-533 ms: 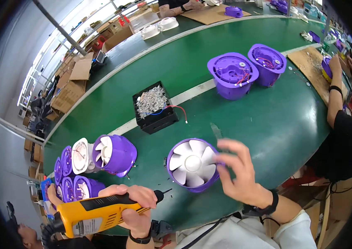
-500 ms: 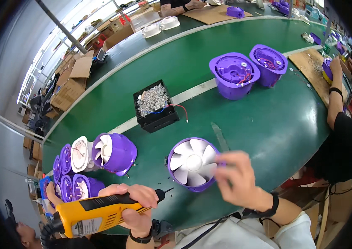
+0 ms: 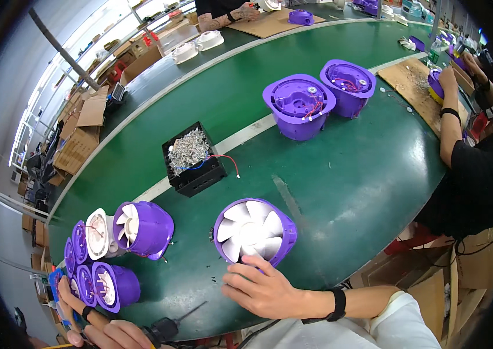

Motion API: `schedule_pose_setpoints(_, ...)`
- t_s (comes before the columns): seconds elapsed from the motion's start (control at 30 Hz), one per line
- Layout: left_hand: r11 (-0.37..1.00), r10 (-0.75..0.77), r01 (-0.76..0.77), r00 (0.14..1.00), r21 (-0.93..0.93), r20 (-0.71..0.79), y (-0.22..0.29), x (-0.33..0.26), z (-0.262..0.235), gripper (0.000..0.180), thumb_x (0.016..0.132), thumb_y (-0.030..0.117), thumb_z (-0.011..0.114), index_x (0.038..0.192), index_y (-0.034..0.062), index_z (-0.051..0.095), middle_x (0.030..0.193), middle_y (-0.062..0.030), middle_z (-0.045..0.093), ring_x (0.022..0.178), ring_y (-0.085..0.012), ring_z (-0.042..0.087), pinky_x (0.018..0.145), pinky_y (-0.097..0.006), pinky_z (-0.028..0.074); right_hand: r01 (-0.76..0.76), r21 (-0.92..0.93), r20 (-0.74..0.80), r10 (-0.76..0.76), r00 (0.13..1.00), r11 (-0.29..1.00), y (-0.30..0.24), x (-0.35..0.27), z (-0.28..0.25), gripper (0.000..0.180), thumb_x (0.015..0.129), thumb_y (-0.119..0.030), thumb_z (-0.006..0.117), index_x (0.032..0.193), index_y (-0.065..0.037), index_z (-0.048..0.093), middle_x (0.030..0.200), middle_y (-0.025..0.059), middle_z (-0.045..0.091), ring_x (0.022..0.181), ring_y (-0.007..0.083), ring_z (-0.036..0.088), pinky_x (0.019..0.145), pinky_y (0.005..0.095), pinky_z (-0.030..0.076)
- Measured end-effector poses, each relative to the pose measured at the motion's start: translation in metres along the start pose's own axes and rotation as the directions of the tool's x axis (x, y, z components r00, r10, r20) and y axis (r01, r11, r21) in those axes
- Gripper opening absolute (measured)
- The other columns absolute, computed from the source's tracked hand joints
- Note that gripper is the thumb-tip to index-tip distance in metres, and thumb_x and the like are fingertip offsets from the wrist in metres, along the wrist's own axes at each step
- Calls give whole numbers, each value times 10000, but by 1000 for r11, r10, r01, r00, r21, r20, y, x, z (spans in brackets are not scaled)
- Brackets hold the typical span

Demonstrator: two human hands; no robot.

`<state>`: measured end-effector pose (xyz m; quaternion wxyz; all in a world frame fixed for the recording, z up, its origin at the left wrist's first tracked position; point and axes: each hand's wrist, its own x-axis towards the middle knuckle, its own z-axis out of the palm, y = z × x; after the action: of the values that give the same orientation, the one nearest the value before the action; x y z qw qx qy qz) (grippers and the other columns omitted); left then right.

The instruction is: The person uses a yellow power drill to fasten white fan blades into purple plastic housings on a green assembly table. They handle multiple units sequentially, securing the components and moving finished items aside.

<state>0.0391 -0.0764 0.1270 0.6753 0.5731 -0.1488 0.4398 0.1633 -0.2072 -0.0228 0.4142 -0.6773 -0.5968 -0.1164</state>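
A purple fan housing (image 3: pixel 289 235) with a white bladed fan (image 3: pixel 249 231) facing up stands before me on the green table. My right hand (image 3: pixel 264 292) is at its near rim, fingers bent over the edge and one fingertip over the blades; the thumb is hidden. At the lower left edge my left hand (image 3: pixel 119 335) is wrapped round an electric screwdriver (image 3: pixel 164 329). Its dark chuck and long thin bit show, pointing up and right over the table; most of the yellow body is out of the picture. A few small dark screws (image 3: pixel 214 279) lie left of the housing.
A black bin of screws (image 3: pixel 191 157), with red and blue wires over its edge, stands farther back. Two purple housings (image 3: pixel 301 104) are beyond it. More housings (image 3: pixel 144 230) crowd the left, where another person's hand (image 3: pixel 67 296) reaches in. A co-worker (image 3: pixel 473 157) works at the right.
My right hand has gone from the housing's right side to its near rim. The screwdriver in my left hand has dropped toward the lower left edge. The whole view has shifted slightly.
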Motion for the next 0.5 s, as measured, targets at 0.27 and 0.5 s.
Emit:
schedule_pose_setpoints(0.27, 915, -340, 395, 867, 86, -365, -56, -8, 9, 594, 914, 432, 535, 1320, 39, 352, 670, -96, 519, 467, -201, 503, 421, -312, 452, -104, 605, -42, 163, 986, 789, 4, 31, -43, 606, 822, -142, 646, 1357, 4, 403, 1343, 184, 459, 1158, 329, 502, 1009, 409, 375)
schedule_pose_setpoints(0.5, 759, -523, 109, 689, 642, 502, -70, 29, 75, 1003, 854, 744, 243, 1423, -83, 231, 1377, -280, 391, 1282, -371, 413, 1061, -398, 317, 60, 974, -167, 507, 846, 220, -3, 28, -63, 710, 888, -417, 612, 1403, -56, 283, 1385, 180, 415, 1256, 283, 451, 1037, 450, 372)
